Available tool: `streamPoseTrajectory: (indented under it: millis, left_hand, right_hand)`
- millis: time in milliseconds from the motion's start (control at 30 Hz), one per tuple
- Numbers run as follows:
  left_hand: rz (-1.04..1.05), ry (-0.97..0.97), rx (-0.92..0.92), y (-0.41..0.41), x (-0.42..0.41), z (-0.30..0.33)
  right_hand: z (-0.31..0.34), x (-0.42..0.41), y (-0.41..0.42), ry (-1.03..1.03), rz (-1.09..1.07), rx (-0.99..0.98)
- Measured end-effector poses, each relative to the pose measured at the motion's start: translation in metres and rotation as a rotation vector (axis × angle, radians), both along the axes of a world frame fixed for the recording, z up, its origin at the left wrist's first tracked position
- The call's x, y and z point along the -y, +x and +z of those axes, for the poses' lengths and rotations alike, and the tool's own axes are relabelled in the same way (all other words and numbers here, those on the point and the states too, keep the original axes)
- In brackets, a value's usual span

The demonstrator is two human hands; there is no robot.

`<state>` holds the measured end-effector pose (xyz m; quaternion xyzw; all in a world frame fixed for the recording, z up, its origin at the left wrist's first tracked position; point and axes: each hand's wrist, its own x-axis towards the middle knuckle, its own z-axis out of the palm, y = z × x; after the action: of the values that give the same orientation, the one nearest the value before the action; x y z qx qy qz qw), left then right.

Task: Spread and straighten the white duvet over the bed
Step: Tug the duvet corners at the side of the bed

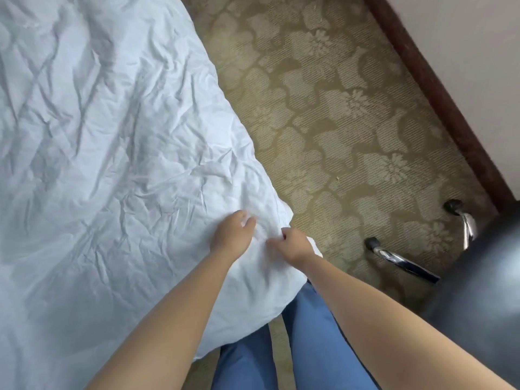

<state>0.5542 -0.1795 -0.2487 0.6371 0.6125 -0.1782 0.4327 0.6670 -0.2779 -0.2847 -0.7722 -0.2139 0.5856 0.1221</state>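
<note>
The white duvet (112, 153) lies wrinkled over the bed and fills the left half of the view. Its near corner hangs off the bed's edge in front of my legs. My left hand (232, 235) rests on that corner with its fingers bent into the fabric. Just to its right, my right hand (292, 244) pinches a fold of the duvet between thumb and curled fingers. Both hands are close together, a small gap of cloth between them.
Patterned olive carpet (337, 122) runs along the right of the bed. A dark wooden baseboard (427, 88) and a pale wall cross the upper right. A black office chair (478, 277) with chrome legs and castors stands at the right, close to my right arm.
</note>
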Motion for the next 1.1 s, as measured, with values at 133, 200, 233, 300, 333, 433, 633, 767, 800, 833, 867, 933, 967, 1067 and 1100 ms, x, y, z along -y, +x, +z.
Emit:
streamPoseTrajectory:
  millis: [133,200,233,300,333,433,633,767,800,833,867,933,967,1067,1100]
  left_hand:
    - [0.171,-0.059,-0.017,0.013,-0.006,0.015]
    - [0.168,-0.008,-0.109,0.016,-0.011,0.023]
    - [0.191,0.016,-0.142,0.016,-0.015,0.027]
    - [0.277,0.038,-0.159,0.012,-0.022,0.037]
    - [0.328,0.045,-0.152,0.008,-0.025,0.043]
    - [0.497,-0.002,-0.079,-0.010,-0.034,0.057]
    - [0.580,-0.145,0.080,-0.045,-0.055,0.096]
    - [0.462,-0.135,0.151,-0.057,-0.067,0.129]
    - [0.426,-0.126,0.165,-0.060,-0.069,0.136]
    - [0.397,-0.127,0.194,-0.064,-0.070,0.144]
    - [0.386,-0.131,0.233,-0.068,-0.070,0.151]
    - [0.366,-0.136,0.290,-0.079,-0.068,0.168]
    - [0.342,-0.135,0.294,-0.088,-0.066,0.173]
    - [0.201,-0.108,0.222,-0.121,-0.055,0.180]
    - [0.159,-0.094,0.203,-0.133,-0.049,0.182]
  right_hand:
    - [0.036,-0.007,-0.011,0.027,-0.015,-0.414]
    - [0.048,-0.020,-0.011,-0.036,0.078,-0.562]
    - [0.053,-0.025,-0.010,-0.060,0.097,-0.603]
    - [0.056,-0.032,-0.008,-0.094,0.072,-0.574]
    - [0.058,-0.034,-0.007,-0.080,0.055,-0.519]
    - [0.068,-0.033,-0.009,-0.048,0.230,-0.465]
    - [0.100,-0.034,-0.050,-0.059,0.840,-0.138]
    - [0.114,-0.031,-0.072,-0.191,0.745,-0.251]
    - [0.116,-0.029,-0.080,-0.243,0.691,-0.285]
    - [0.122,-0.028,-0.088,-0.270,0.629,-0.288]
    - [0.124,-0.029,-0.095,-0.269,0.571,-0.272]
    - [0.140,-0.032,-0.107,-0.215,0.471,-0.245]
    - [0.148,-0.032,-0.111,-0.198,0.429,-0.210]
    - [0.167,-0.031,-0.124,-0.118,0.250,-0.087]
    - [0.175,-0.030,-0.131,-0.091,0.181,-0.077]
